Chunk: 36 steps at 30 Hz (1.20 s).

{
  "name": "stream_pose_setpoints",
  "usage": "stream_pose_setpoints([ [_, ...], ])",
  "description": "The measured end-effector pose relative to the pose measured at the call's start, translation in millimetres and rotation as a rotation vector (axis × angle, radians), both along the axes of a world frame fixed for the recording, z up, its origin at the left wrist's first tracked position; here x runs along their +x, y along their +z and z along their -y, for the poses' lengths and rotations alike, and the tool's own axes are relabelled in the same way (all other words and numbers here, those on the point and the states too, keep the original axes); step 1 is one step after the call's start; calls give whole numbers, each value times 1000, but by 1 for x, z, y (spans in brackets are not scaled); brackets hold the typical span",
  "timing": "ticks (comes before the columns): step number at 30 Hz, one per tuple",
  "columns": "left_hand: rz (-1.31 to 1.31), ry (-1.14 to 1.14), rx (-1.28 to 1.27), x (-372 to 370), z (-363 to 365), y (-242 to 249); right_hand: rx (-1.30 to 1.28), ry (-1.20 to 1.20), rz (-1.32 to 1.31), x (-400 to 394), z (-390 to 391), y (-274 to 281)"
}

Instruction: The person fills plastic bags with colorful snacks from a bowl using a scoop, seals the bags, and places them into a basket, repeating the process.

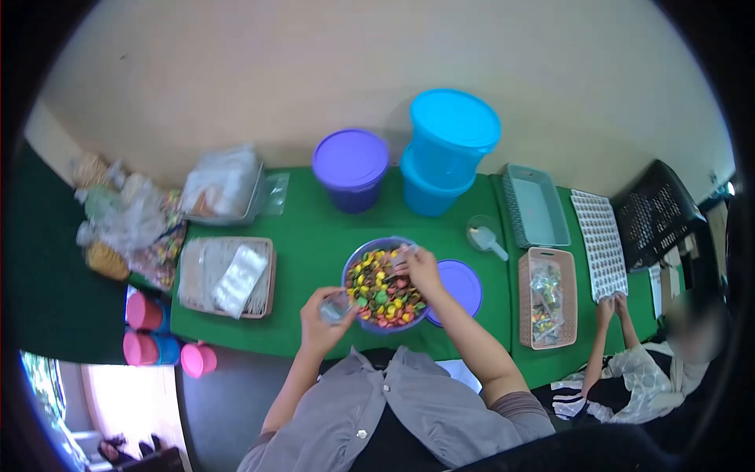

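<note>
Bowl (346,277) of multicoloured pieces (381,296), on the green-covered counter (307,228), front centre; rim partly hidden. Right hand (418,271): over the pieces, fingers curled on a translucent item, unclear. Left hand (321,318): closed around a small clear container (334,307), beside the bowl; contents indistinct. Purple lid (459,291): right of the bowl, partly covered.

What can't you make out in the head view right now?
All in the head view:
- Clear item in the left hand: bag or cup, too small to tell.
- Right hand, its grip: blurred.
- Bowl, its bottom: hidden by colorful pieces.
- Purple bucket, contents: hidden by its lid.
- Sheet, its print: too small.
</note>
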<state>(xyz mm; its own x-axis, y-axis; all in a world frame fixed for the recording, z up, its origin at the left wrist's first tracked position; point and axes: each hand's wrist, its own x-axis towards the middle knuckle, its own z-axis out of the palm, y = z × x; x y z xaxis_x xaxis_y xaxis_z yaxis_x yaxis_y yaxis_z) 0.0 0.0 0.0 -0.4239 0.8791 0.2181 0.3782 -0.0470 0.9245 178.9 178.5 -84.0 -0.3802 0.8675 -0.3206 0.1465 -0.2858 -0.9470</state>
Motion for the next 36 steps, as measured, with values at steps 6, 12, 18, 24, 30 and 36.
stream_pose_setpoints([
  [6, 2, -25, -8, -8, -6, -1, -19, -186, -107, -6, 1, -6],
  [12, 21, -25, -7, -8, -5, -1, -34, -280, -262, -3, 7, -3],
  [18, 22, -10, 1, -8, -4, -6, -92, -374, -377, 15, 9, 18],
  [24, -5, -68, -48, -4, -14, 0, -227, -408, -499, 36, 15, 40],
  [30, -153, -192, -156, 5, -30, -1, -200, -369, -618, 45, 27, 68],
  [36, -287, -226, -89, 22, -45, 10, -82, -370, -578, 40, 42, 95],
])
